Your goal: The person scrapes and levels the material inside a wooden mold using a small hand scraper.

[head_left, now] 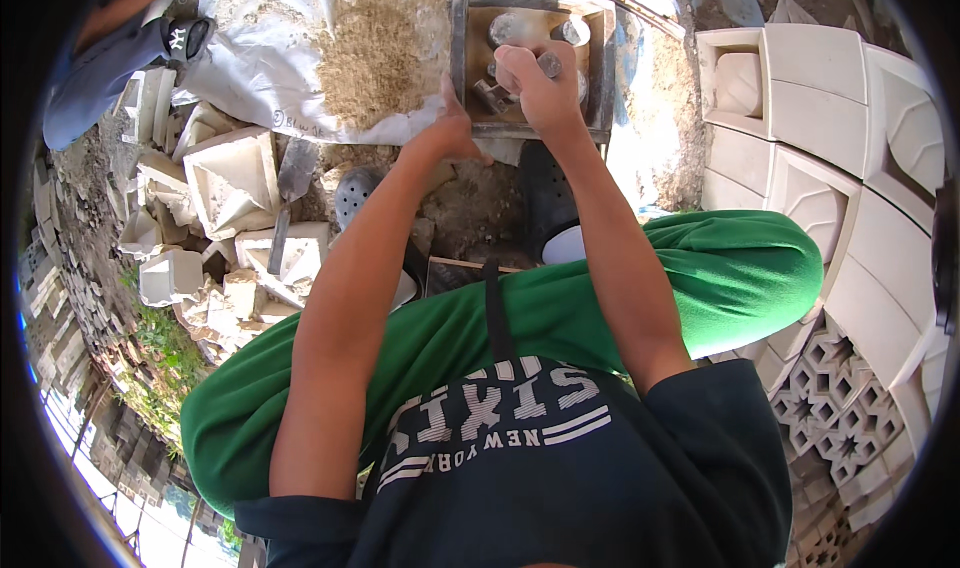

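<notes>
A square mould (461,58) with a dark frame lies at the top, its inside brownish, with round pale metal pieces (573,32) in it. My right hand (545,93) is closed in a fist over the mould, wrapped round a metal tool (549,65) with a round-ended handle. A blocky metal part (490,96) shows just left of that fist; whether it belongs to the tool, I cannot tell. My left hand (452,136) holds the mould's near left corner, one finger stretched along the left side and others by the near edge, partly hidden.
Left of the mould, a white sheet (240,78) carries a heap of sandy material (385,48). Broken cast blocks (232,183) and a trowel (290,183) lie nearer. Pale cast blocks (815,63) and patterned blocks (835,403) stand at right. Another person's leg (110,73) is at upper left.
</notes>
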`<state>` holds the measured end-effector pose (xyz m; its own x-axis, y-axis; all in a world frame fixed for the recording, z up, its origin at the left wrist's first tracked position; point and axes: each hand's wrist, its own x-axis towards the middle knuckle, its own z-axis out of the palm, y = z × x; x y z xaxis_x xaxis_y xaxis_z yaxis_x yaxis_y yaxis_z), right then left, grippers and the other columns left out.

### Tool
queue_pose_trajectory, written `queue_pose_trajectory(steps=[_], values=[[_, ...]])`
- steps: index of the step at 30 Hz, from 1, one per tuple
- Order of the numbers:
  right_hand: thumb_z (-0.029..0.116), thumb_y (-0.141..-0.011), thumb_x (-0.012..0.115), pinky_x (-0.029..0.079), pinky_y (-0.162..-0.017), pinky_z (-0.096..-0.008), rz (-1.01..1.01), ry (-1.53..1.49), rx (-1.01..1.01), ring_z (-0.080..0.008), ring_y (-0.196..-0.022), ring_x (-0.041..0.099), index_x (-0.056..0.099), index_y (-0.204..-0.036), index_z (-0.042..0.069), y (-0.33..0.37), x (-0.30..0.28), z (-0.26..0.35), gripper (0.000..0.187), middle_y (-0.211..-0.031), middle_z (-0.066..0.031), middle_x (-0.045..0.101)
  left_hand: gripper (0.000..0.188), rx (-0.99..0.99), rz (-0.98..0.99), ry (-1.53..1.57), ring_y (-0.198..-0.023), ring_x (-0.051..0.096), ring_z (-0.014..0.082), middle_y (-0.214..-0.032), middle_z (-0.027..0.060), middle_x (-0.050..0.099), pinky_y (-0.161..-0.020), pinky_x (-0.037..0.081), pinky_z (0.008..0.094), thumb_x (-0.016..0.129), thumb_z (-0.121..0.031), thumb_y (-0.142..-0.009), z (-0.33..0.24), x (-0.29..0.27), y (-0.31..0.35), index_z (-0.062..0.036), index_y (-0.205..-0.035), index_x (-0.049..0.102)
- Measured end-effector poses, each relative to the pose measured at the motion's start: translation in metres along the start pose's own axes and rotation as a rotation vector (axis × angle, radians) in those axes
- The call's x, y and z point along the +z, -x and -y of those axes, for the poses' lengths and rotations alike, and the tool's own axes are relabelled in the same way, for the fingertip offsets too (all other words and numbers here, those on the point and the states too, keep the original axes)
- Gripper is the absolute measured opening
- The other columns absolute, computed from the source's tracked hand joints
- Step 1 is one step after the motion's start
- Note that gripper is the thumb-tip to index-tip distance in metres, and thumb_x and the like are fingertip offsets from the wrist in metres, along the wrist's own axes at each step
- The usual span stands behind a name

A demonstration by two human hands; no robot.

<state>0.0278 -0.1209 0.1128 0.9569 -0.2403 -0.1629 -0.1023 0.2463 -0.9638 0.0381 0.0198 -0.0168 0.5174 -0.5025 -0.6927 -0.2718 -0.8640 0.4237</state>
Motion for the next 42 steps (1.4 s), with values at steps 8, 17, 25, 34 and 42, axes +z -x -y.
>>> queue_pose_trajectory(steps=[8,17,25,34,42], values=[[0.012,-0.083,0.059,0.032,-0.05,-0.0258,0.134,0.095,-0.115,-0.0055,-0.055,0.039,0.05,-0.061,-0.001,0.0,-0.017,0.003,0.027,-0.055,0.0028,0.041,0.154,0.008,0.048,0.055,-0.124,0.045,0.0474,-0.128,0.0465,0.04,-0.109,0.034,0.0404,0.086,-0.047,-0.06,-0.002,-0.003,0.001,0.0167,-0.125,-0.038],[0.012,-0.084,0.057,0.03,-0.048,-0.025,-0.013,-0.046,-0.016,-0.0046,-0.051,0.036,0.048,-0.059,0.0,-0.003,-0.012,-0.002,0.029,-0.054,0.0035,0.04,0.151,0.021,0.0,0.047,-0.122,0.048,0.0472,-0.125,0.0471,0.042,-0.109,0.033,0.0402,0.085,-0.048,-0.061,-0.005,0.0,0.0,0.0185,-0.127,-0.035],[0.006,-0.086,0.049,0.025,-0.048,-0.0273,0.026,-0.072,-0.01,-0.0086,-0.049,0.029,0.035,-0.053,0.005,-0.006,-0.002,0.008,0.036,-0.052,0.0,0.035,0.151,-0.014,0.072,0.046,-0.12,0.049,0.0455,-0.125,0.0439,0.045,-0.109,0.034,0.0384,0.084,-0.046,-0.063,-0.002,-0.003,-0.001,0.0184,-0.126,-0.036],[0.005,-0.086,0.049,0.025,-0.048,-0.0275,-0.079,-0.087,-0.077,-0.0101,-0.048,0.029,0.035,-0.053,0.005,-0.004,-0.004,0.009,0.036,-0.052,-0.0001,0.034,0.152,0.029,0.026,0.071,-0.113,0.056,0.0423,-0.118,0.0376,0.055,-0.103,0.04,0.0371,0.085,-0.044,-0.062,0.001,-0.003,0.002,0.0171,-0.122,-0.041],[0.004,-0.087,0.048,0.025,-0.048,-0.0281,-0.084,-0.121,-0.05,-0.0095,-0.047,0.028,0.033,-0.053,0.006,-0.001,0.002,0.01,0.037,-0.051,0.0004,0.033,0.15,0.079,-0.021,-0.036,-0.129,0.041,0.045,-0.136,0.047,0.028,-0.113,0.029,0.0366,0.084,-0.047,-0.062,0.01,0.005,-0.003,0.0195,-0.126,-0.034]])
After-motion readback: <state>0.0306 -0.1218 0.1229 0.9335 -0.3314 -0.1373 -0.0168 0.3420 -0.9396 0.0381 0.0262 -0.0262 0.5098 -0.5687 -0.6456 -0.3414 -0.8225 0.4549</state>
